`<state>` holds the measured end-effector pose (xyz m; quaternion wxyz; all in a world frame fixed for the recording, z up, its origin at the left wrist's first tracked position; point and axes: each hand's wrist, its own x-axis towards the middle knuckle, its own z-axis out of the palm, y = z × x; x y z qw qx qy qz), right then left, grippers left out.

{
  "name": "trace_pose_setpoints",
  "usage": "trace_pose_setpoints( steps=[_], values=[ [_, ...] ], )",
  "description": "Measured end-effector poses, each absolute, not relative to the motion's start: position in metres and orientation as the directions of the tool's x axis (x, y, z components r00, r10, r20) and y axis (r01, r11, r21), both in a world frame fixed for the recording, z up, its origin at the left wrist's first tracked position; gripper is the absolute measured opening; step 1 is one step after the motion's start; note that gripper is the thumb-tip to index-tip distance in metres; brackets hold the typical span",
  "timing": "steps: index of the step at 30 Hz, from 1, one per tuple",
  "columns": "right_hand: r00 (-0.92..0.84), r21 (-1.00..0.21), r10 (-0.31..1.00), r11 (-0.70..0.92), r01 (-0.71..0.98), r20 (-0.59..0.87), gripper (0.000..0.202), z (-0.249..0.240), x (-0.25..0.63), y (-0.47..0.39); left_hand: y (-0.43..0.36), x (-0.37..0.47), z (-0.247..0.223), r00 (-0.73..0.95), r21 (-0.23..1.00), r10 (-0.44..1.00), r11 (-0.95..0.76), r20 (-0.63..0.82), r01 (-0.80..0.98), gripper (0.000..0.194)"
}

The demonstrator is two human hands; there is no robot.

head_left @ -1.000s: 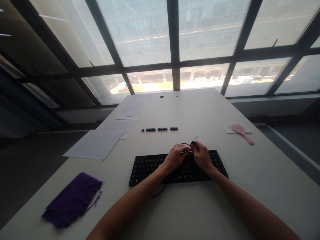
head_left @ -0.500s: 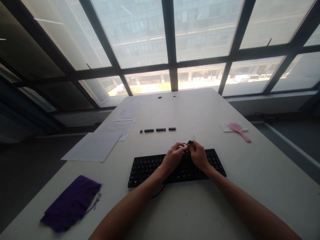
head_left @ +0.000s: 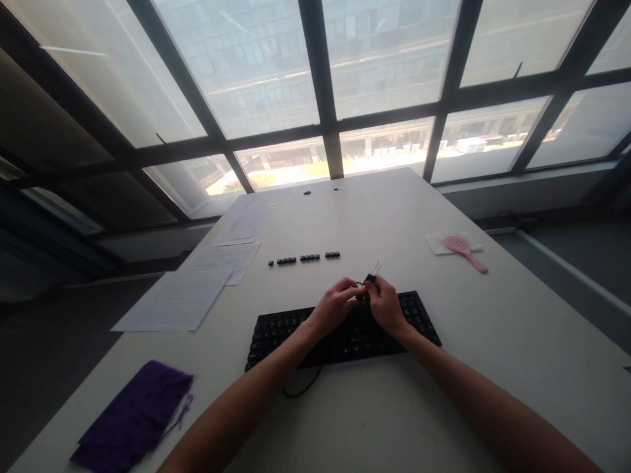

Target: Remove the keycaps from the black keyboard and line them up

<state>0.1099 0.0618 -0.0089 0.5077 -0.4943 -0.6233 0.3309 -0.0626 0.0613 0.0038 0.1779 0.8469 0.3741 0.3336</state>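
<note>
No word, number, brand or sign can be read with certainty. Faint lines of writing or print are borne by the nearest paper sheet (head_left: 170,300) at the left side of the table, and fainter marks are shown on the farther papers (head_left: 240,223), but all are too pale and blurred to be made out. Small pale legends are carried by some keys of the black keyboard (head_left: 276,332), though they are too small and dim to be told apart, and on the loose keycaps (head_left: 310,257) nothing can be deciphered.
</note>
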Motion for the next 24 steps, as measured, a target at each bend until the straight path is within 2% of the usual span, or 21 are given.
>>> trace_pose_setpoints(
  steps=[5, 9, 12, 15, 17, 20, 24],
  values=[
    [-0.011, -0.911, 0.957, 0.280, 0.302, 0.291, 0.022, -0.009, 0.108, 0.061, 0.063, -0.063, -0.004, 0.472, 0.536, 0.766, -0.643, 0.437, 0.546, 0.021],
    [-0.045, -0.908, 0.955, 0.293, 0.300, 0.293, 0.020, -0.011, 0.108, 0.060, 0.057, -0.062, -0.001, 0.408, 0.616, 0.784, -0.621, 0.468, 0.485, 0.015],
    [-0.040, -0.918, 0.954, 0.298, 0.261, 0.298, 0.022, -0.012, 0.108, 0.061, 0.058, -0.062, 0.006, 0.372, 0.694, 0.822, -0.566, 0.431, 0.445, 0.014],
    [-0.041, -0.925, 0.954, 0.300, 0.233, 0.298, 0.024, -0.013, 0.108, 0.061, 0.078, -0.065, 0.010, 0.298, 0.712, 0.867, -0.497, 0.398, 0.496, 0.013],
    [-0.039, -0.925, 0.955, 0.296, 0.238, 0.296, 0.026, -0.013, 0.107, 0.061, 0.102, -0.070, 0.008, 0.244, 0.675, 0.892, -0.448, 0.380, 0.586, 0.011],
    [-0.030, -0.922, 0.957, 0.286, 0.259, 0.289, 0.027, -0.013, 0.107, 0.061, 0.138, -0.077, 0.001, 0.226, 0.531, 0.914, -0.382, 0.337, 0.756, 0.013],
    [-0.042, -0.921, 0.955, 0.294, 0.256, 0.293, 0.028, -0.013, 0.108, 0.061, 0.166, -0.080, -0.005, 0.259, 0.396, 0.911, -0.378, 0.321, 0.837, 0.012]
  ],
)
